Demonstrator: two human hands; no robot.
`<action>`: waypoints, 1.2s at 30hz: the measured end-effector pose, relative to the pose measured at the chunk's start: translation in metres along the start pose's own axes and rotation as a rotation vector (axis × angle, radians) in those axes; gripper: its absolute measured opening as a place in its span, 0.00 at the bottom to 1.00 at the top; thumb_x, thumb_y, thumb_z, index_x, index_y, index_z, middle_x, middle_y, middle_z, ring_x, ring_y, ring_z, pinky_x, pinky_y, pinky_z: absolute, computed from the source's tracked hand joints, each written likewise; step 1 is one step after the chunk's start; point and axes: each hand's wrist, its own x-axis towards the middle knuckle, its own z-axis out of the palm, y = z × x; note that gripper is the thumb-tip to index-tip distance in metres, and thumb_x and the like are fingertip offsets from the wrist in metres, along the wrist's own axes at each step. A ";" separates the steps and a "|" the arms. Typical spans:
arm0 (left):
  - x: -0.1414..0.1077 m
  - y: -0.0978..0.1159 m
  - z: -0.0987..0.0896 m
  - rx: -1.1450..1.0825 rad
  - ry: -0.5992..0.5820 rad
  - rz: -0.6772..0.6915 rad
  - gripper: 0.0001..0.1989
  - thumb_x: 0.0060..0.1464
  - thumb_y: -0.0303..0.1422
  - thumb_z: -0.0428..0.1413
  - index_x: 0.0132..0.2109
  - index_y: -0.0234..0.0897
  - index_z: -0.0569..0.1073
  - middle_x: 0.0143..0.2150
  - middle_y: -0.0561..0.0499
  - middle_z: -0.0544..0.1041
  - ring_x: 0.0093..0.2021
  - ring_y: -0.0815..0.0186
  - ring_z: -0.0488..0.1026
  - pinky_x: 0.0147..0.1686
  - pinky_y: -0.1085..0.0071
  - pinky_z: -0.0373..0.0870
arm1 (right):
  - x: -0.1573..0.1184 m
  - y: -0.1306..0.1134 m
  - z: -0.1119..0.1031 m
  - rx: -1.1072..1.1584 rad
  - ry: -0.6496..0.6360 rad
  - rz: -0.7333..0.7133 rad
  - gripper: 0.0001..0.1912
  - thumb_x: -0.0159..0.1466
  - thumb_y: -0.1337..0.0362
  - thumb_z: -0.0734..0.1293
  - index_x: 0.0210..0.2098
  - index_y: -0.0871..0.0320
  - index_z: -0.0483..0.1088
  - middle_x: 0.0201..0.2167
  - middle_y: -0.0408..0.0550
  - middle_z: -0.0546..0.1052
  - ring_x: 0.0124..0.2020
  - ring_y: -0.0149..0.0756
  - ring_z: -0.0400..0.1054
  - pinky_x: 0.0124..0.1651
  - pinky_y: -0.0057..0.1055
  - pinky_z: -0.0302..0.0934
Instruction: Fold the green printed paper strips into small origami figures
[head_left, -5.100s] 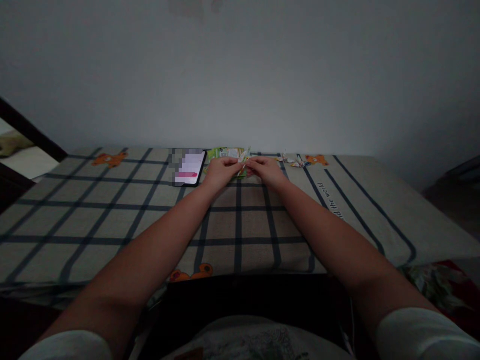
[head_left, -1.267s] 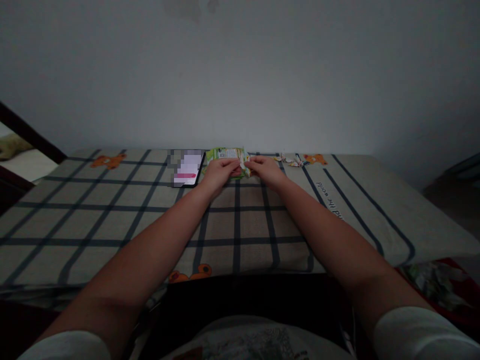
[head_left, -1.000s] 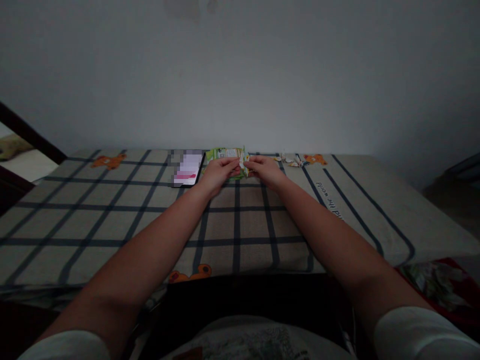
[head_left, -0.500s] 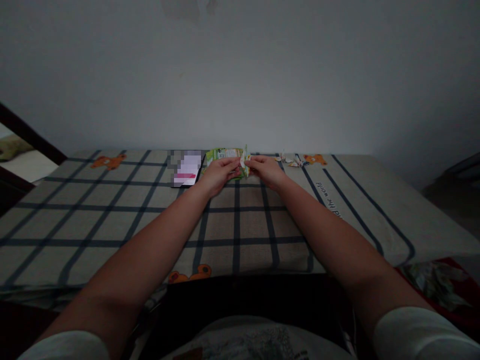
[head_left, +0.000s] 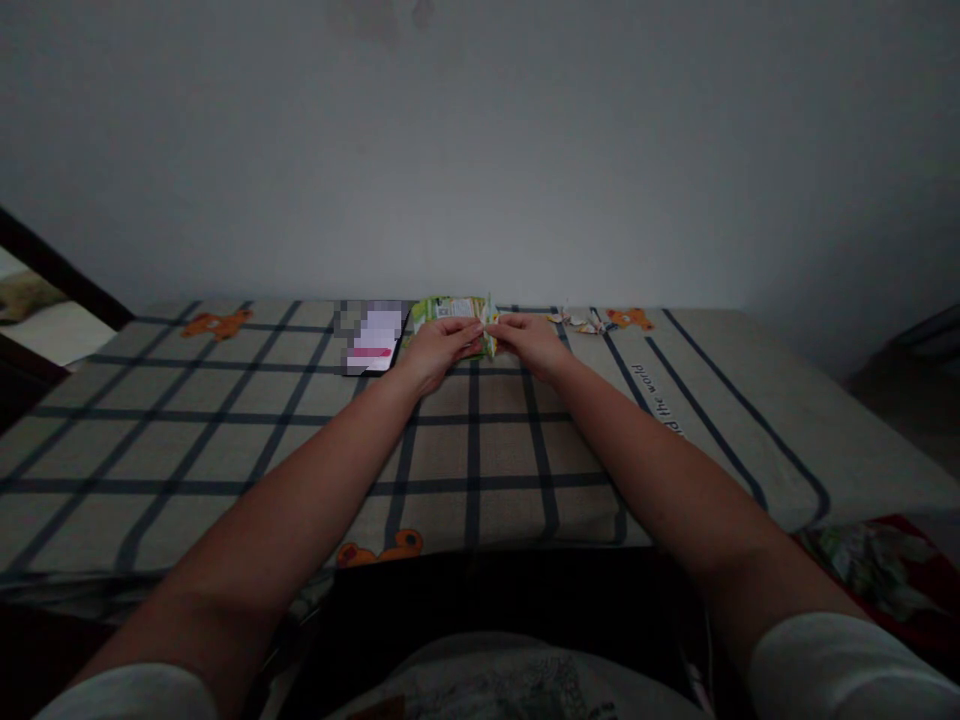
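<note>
A green printed snack packet [head_left: 457,308] lies near the back of the table, its right end raised and crumpled. My left hand [head_left: 441,350] comes over its front side, with thumb and fingers closed on the packet near that end. From the right, my right hand [head_left: 529,342] pinches the packet's raised end, its fingertips close to those of the left hand. The fingers cover part of the packet, so what is inside it cannot be seen. Just right of my right hand lie several small torn wrapper scraps [head_left: 585,322].
A phone [head_left: 373,338] with a lit screen lies left of the packet. The table wears a checked cloth [head_left: 442,450] with bear prints and meets a pale wall [head_left: 480,150] behind. A red container [head_left: 922,580] with crumpled wrappers stands below the right edge.
My right hand has shifted slightly left, closer to my left hand, and the packet's raised end has moved a little with it. The phone and scraps stay where they were.
</note>
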 end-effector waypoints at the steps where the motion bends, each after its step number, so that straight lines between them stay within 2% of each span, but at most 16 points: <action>1: 0.000 0.000 0.000 0.016 0.007 0.005 0.18 0.39 0.40 0.72 0.34 0.34 0.80 0.37 0.49 0.80 0.37 0.70 0.76 0.48 0.68 0.74 | -0.001 -0.001 0.000 -0.027 0.003 -0.011 0.16 0.51 0.54 0.75 0.21 0.59 0.70 0.21 0.41 0.71 0.24 0.27 0.63 0.31 0.27 0.58; 6: 0.000 -0.001 0.002 0.060 0.038 0.018 0.16 0.40 0.37 0.71 0.35 0.34 0.79 0.37 0.49 0.80 0.37 0.69 0.76 0.47 0.67 0.74 | -0.002 -0.001 0.003 -0.056 0.002 -0.017 0.17 0.52 0.53 0.74 0.21 0.59 0.69 0.20 0.41 0.69 0.25 0.28 0.63 0.31 0.27 0.59; 15: 0.003 -0.004 0.001 0.080 0.030 0.084 0.18 0.39 0.39 0.71 0.35 0.34 0.78 0.34 0.51 0.79 0.34 0.69 0.75 0.45 0.67 0.74 | 0.000 0.005 0.004 0.061 0.008 -0.013 0.18 0.47 0.52 0.77 0.23 0.59 0.73 0.23 0.41 0.74 0.26 0.27 0.66 0.34 0.26 0.63; 20: 0.007 -0.005 -0.004 0.122 0.063 0.097 0.17 0.42 0.39 0.70 0.36 0.33 0.78 0.35 0.50 0.79 0.34 0.69 0.75 0.43 0.68 0.72 | 0.000 0.004 0.004 0.207 -0.035 0.029 0.17 0.48 0.52 0.78 0.28 0.59 0.77 0.28 0.45 0.78 0.30 0.30 0.71 0.38 0.29 0.67; 23: 0.008 -0.004 -0.006 0.142 0.061 0.108 0.18 0.42 0.40 0.70 0.37 0.33 0.78 0.35 0.50 0.80 0.35 0.68 0.75 0.45 0.68 0.72 | 0.002 0.005 0.003 0.264 -0.053 0.023 0.18 0.48 0.51 0.78 0.27 0.59 0.77 0.27 0.46 0.79 0.30 0.31 0.72 0.39 0.31 0.69; 28: 0.006 -0.001 -0.005 0.118 0.037 0.099 0.19 0.39 0.38 0.71 0.37 0.32 0.78 0.35 0.50 0.80 0.35 0.68 0.75 0.46 0.66 0.73 | 0.003 0.007 0.001 0.196 -0.012 0.011 0.20 0.44 0.50 0.79 0.28 0.59 0.79 0.26 0.45 0.80 0.29 0.31 0.72 0.40 0.31 0.70; 36: 0.004 0.001 -0.004 0.076 -0.009 0.069 0.16 0.40 0.34 0.71 0.36 0.32 0.77 0.33 0.51 0.79 0.34 0.70 0.75 0.46 0.67 0.72 | 0.003 0.007 0.000 0.023 0.032 -0.074 0.16 0.50 0.51 0.76 0.28 0.58 0.79 0.24 0.43 0.79 0.27 0.31 0.71 0.38 0.31 0.69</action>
